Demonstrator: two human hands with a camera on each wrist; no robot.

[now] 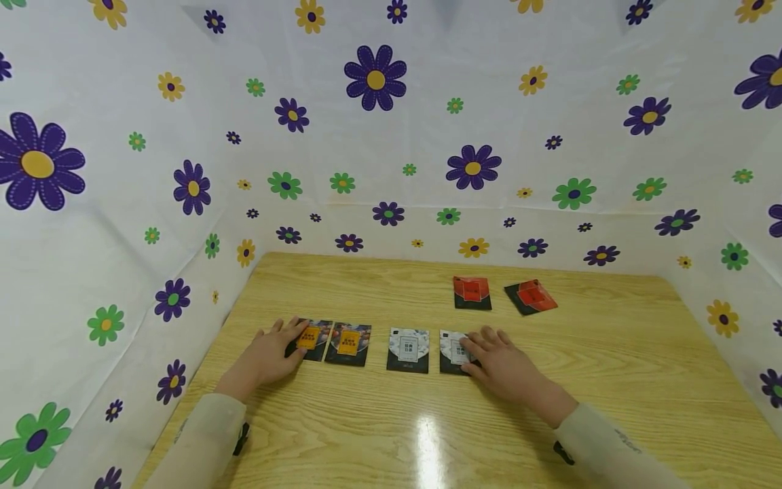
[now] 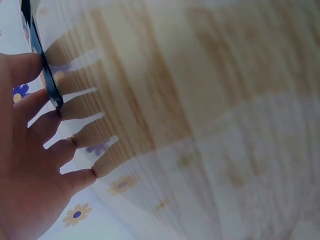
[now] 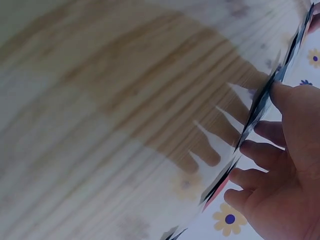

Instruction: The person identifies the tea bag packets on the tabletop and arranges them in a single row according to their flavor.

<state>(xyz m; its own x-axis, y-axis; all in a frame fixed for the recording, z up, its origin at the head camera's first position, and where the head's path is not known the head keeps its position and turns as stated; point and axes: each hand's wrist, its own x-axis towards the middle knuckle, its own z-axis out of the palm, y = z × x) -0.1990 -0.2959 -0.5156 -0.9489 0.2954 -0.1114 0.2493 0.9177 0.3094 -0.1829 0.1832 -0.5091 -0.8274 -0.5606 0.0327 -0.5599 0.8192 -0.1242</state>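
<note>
Fingers spread wide, the left hand (image 1: 273, 353) and right hand (image 1: 504, 363) should push softly so the orange packet (image 1: 313, 337) and white packet (image 1: 453, 352) under them lie straight.

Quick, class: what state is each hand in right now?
Left hand: open, touching the leftmost orange-labelled packet.
Right hand: open, touching the right-hand grey-and-white packet.
</note>
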